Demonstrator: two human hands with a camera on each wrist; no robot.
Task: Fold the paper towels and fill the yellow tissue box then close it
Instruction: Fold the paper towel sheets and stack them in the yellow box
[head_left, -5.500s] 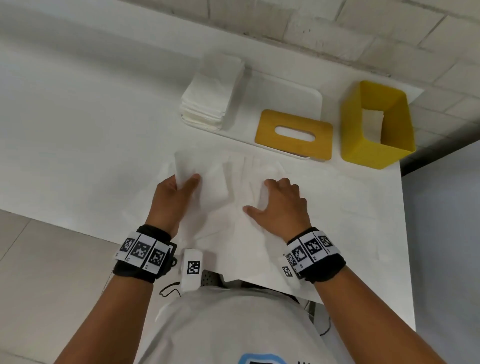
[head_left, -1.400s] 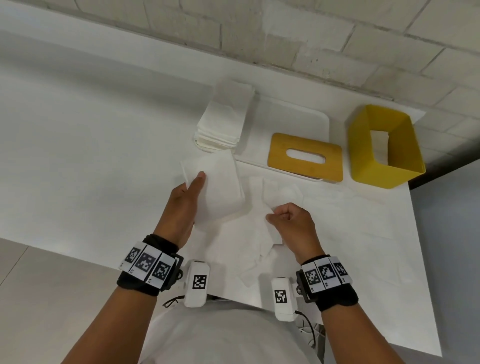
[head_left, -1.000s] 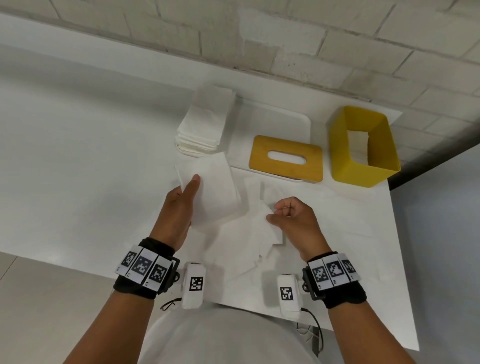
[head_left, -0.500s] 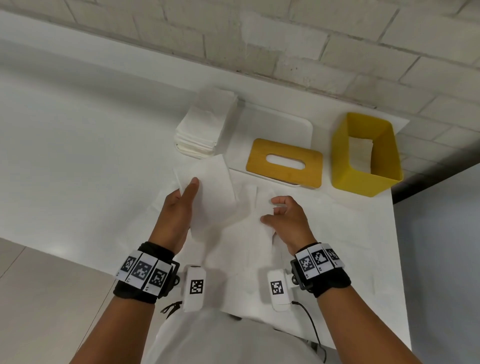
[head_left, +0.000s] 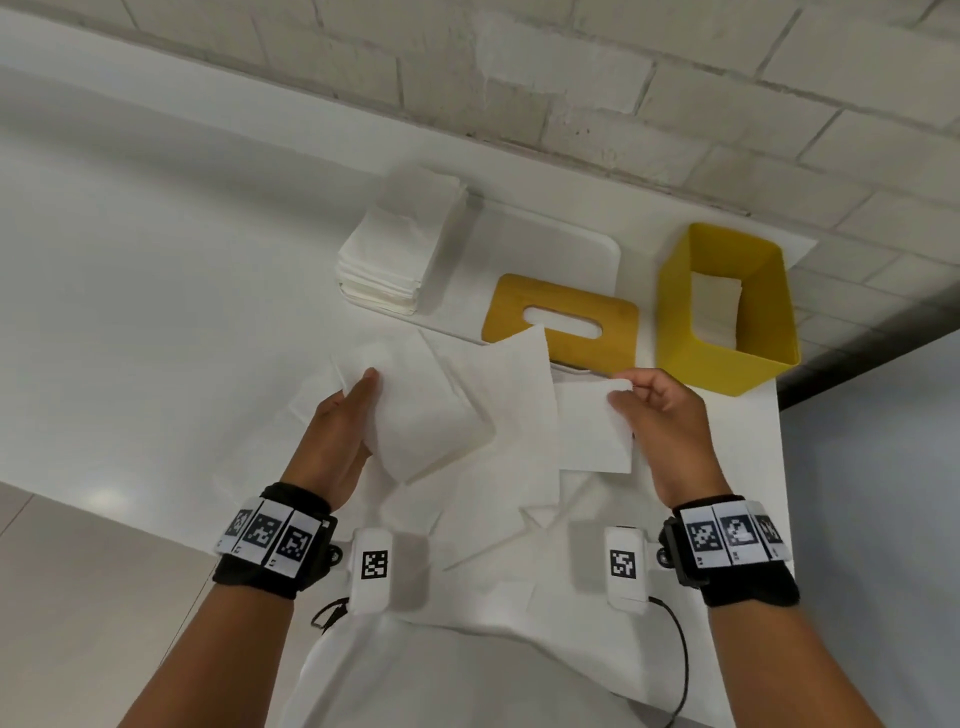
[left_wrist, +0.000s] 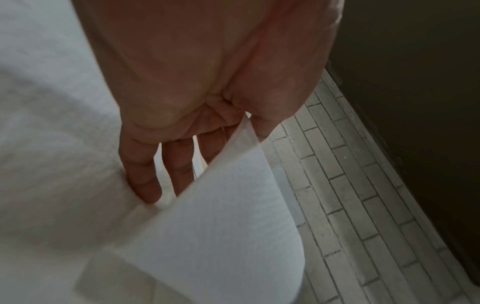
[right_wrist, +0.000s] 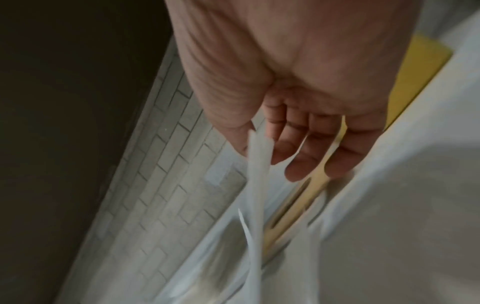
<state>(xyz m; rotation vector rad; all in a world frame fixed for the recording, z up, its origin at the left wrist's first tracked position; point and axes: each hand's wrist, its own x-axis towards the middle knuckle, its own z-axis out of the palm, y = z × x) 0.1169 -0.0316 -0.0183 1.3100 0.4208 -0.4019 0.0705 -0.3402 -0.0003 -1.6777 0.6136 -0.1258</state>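
A chain of white paper towels (head_left: 498, 405) hangs lifted between my hands above the table. My left hand (head_left: 340, 431) holds a folded section (head_left: 421, 415) between thumb and fingers; the left wrist view shows the thumb and fingers (left_wrist: 141, 176) pinching the sheet (left_wrist: 207, 226). My right hand (head_left: 660, 410) pinches the top corner of another folded section (head_left: 592, 426), seen blurred as the towel edge (right_wrist: 255, 185) in the right wrist view. The yellow tissue box (head_left: 727, 312) stands open at the back right with folded towels inside. Its yellow lid (head_left: 561, 322) with a slot lies flat beside it.
A stack of folded paper towels (head_left: 400, 249) sits on a white tray (head_left: 571, 254) at the back. A white brick wall (head_left: 623, 104) runs behind the table. The table's right edge (head_left: 779, 467) is close to my right hand.
My right hand has risen and moved right, pulling a towel section up off the table. The left hand keeps its hold on the folded section in about the same place.
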